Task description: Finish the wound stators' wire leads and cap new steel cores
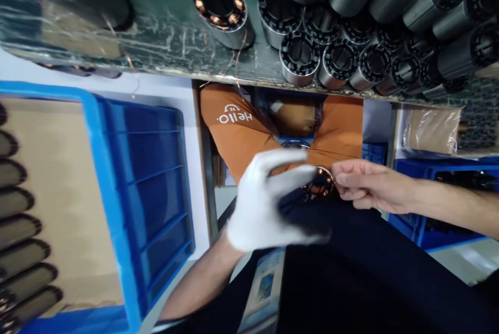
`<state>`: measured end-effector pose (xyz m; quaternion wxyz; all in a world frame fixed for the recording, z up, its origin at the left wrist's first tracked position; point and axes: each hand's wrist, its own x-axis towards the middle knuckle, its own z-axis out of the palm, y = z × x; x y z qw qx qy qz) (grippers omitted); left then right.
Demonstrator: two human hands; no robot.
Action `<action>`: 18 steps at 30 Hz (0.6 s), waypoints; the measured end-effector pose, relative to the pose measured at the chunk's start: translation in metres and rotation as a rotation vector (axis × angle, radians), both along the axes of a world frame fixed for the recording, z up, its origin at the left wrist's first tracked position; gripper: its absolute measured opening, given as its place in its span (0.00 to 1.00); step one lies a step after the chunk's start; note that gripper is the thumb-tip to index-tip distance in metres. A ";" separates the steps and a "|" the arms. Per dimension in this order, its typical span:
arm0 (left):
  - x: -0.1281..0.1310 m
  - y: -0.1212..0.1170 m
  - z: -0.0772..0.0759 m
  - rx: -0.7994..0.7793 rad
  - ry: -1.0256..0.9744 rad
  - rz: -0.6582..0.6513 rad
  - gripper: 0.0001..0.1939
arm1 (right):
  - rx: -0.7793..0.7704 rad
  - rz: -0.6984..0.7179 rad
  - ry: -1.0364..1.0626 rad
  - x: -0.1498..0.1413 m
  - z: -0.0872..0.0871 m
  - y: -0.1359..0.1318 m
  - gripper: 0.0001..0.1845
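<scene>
My left hand (pixel 268 201), in a white glove, is wrapped around a dark motor stator (pixel 320 183) with copper windings, held over my lap. My bare right hand (pixel 360 184) pinches at the stator's right end, fingers closed together; what they grip is too small to make out. Most of the stator's body is hidden behind the glove.
A green-topped bench (pixel 163 27) runs along the top, carrying one wound stator (pixel 222 7) and many unwound metal stators (pixel 343 27) piled at the right. A blue crate (pixel 144 178) with cardboard and dark parts stands at left. A person in orange trousers (pixel 241 131) sits beyond the bench.
</scene>
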<state>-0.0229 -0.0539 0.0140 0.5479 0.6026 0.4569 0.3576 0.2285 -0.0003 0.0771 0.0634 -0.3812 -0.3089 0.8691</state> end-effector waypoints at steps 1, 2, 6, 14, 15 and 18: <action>0.003 0.003 0.002 0.001 -0.008 0.011 0.26 | 0.077 0.047 -0.001 -0.002 0.001 -0.001 0.23; 0.006 0.006 0.003 -0.050 -0.046 -0.025 0.21 | 0.266 0.143 -0.019 -0.005 0.005 0.002 0.20; 0.018 0.013 0.008 -0.465 -0.318 -0.402 0.11 | 1.180 0.567 -0.106 -0.010 0.033 0.031 0.19; 0.007 0.026 0.025 0.450 0.325 -0.173 0.10 | 0.678 0.549 -0.274 0.021 0.041 0.063 0.23; 0.008 0.029 0.028 0.501 0.334 -0.206 0.07 | 0.410 0.530 -0.218 0.021 0.034 0.059 0.22; 0.014 0.035 0.034 0.516 0.316 -0.232 0.08 | -0.038 0.461 -0.108 0.015 0.013 0.042 0.27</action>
